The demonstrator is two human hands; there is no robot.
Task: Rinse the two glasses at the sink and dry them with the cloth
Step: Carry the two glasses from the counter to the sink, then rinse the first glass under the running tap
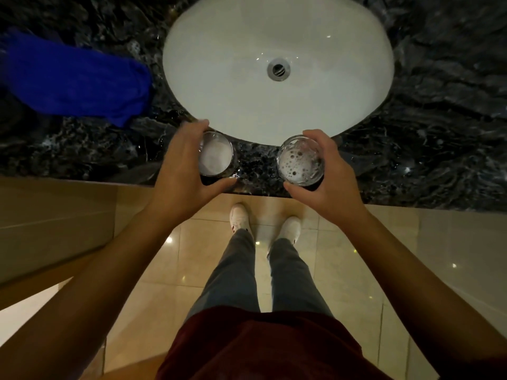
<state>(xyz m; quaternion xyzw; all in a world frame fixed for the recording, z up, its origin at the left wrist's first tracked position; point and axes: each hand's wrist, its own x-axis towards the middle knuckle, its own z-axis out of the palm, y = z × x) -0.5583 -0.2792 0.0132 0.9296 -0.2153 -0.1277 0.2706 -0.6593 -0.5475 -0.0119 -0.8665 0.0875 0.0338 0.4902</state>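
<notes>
Two clear glasses stand upright on the dark marble counter, just in front of the white oval sink (pixel 192 86). My left hand (pixel 179 171) wraps around the left glass (pixel 216 157), which holds a whitish foamy film. My right hand (pixel 329 174) grips the right glass (pixel 299 161), whose bottom shows bubbles. A blue cloth (pixel 74 78) lies crumpled on the counter to the left of the sink, apart from both hands.
The sink's metal drain (pixel 279 69) sits in the middle of the basin; no tap is in view. The marble counter (pixel 425 133) extends to both sides and its front edge runs just below the glasses. Tiled floor and my feet show below.
</notes>
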